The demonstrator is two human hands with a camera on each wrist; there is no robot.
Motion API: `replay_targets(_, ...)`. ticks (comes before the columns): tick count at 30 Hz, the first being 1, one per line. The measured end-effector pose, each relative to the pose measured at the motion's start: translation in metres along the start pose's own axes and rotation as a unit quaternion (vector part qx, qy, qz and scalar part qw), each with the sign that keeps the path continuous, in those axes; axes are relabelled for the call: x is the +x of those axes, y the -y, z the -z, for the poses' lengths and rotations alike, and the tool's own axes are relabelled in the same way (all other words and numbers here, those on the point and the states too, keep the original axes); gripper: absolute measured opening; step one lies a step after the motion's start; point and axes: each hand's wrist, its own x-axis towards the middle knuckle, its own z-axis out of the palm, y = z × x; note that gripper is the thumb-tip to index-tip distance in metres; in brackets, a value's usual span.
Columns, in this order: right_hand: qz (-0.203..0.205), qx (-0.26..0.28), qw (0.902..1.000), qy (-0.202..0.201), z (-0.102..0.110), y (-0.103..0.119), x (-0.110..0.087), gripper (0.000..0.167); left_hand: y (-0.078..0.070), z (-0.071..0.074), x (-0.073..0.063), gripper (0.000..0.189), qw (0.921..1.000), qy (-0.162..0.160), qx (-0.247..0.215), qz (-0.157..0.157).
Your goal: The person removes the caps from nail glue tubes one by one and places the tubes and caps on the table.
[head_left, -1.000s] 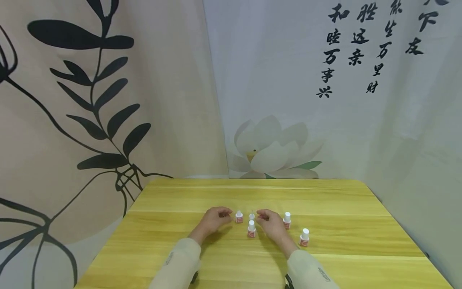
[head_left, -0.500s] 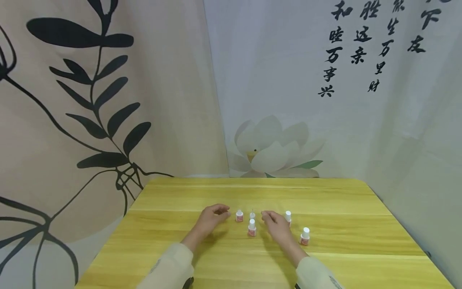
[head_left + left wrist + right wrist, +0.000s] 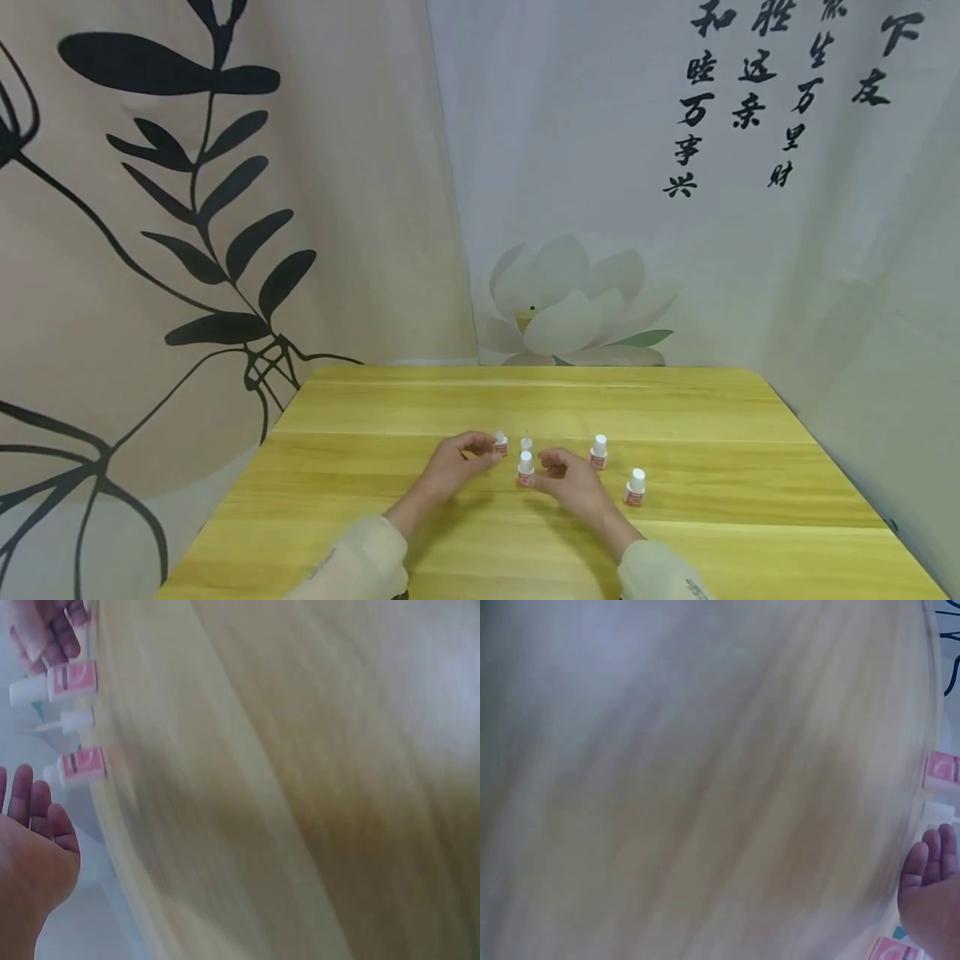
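Observation:
My left hand [image 3: 456, 462] is at the left of a small white bottle [image 3: 500, 446] with a pink label and a bare nozzle. Its finger and thumb tips reach the bottle's left side; in the left wrist view the fingers [image 3: 39, 802] are loosely bent with no grip visible. Beside that bottle stands a white cap [image 3: 527, 445] with a thin stem pointing up. A capped bottle [image 3: 525, 468] stands in front of the cap. My right hand [image 3: 573, 479] is at its right, thumb tip by its base; contact cannot be told. Both hands' fingers look relaxed.
Two more capped bottles stand upright right of my right hand, one farther back [image 3: 598, 452] and one nearer [image 3: 635, 487]. All stand on a yellow wooden table [image 3: 420, 408]. A printed cloth [image 3: 375, 208] hangs behind its far edge.
Over the last half second my left hand has moved right to the nozzle bottle. My right hand has first drawn right, then lowered beside the middle bottle. The bottles have stayed put.

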Motion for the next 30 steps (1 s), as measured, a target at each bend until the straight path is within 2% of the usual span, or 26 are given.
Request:
replay_targets(5, 0.008, -0.003, 0.9999, 0.014, -0.006, 0.003, 0.001, 0.049, -0.001, -0.009, -0.002, 0.035, 0.9998, 0.012, -0.005, -0.018)
replay_targets(10, 0.005, -0.003, 1.0000, 0.004, -0.010, 0.005, 0.002, 0.042, -0.002, -0.019, -0.001, 0.038, 0.9999, 0.005, 0.011, -0.012)
replay_targets(19, -0.018, 0.020, 0.9996, 0.000, -0.012, 0.003, 0.003, 0.044, -0.008, -0.030, -0.001, 0.032, 1.0000, -0.002, 0.008, -0.005)
replay_targets(23, -0.024, 0.023, 0.9994, 0.003, -0.012, 0.001, 0.005, 0.043, -0.002, -0.032, 0.004, 0.032, 0.9999, -0.006, 0.015, -0.003)
replay_targets(30, -0.020, 0.015, 0.9997, 0.001, -0.013, 0.000, 0.007, 0.036, -0.003, -0.036, 0.007, 0.031, 0.9999, -0.006, 0.011, -0.005)
